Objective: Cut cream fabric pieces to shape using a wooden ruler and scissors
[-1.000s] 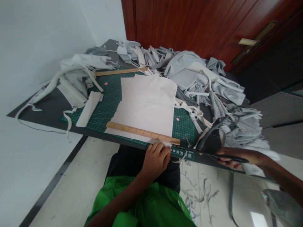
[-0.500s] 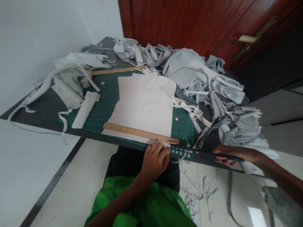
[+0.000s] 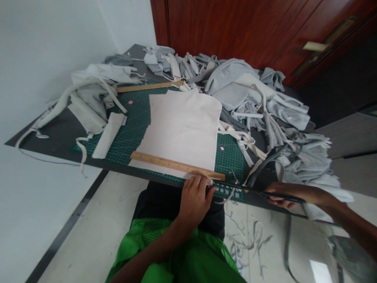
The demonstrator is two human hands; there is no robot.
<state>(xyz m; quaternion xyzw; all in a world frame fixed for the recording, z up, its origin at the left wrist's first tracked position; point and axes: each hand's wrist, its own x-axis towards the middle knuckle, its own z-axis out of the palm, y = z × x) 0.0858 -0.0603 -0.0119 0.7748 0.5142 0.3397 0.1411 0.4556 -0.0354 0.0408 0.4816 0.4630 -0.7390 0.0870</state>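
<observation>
A white piece of fabric [image 3: 182,122] lies flat on the green cutting mat [image 3: 138,122]. Across its near edge runs a wooden ruler [image 3: 165,162]. My left hand [image 3: 196,198] is closed at the fabric's near right corner, just below the ruler, with bent fingers on the cloth and the thumb beside them. In my right hand [image 3: 282,194] is a pair of long black scissors [image 3: 250,189], its blades pointing left at that corner. The blade tips end close to my left fingers, and the handles are partly hidden by my right hand.
Heaps of grey and white fabric scraps [image 3: 232,84] line the back and right of the dark table [image 3: 59,135]. More cloth [image 3: 88,104] lies at the left. A second ruler [image 3: 150,87] rests behind the fabric. Offcuts [image 3: 250,239] litter the floor.
The whole view has shifted slightly. My left thumb now sits a little farther from the fingers at the fabric's corner; the scissors and ruler keep nearly the same place.
</observation>
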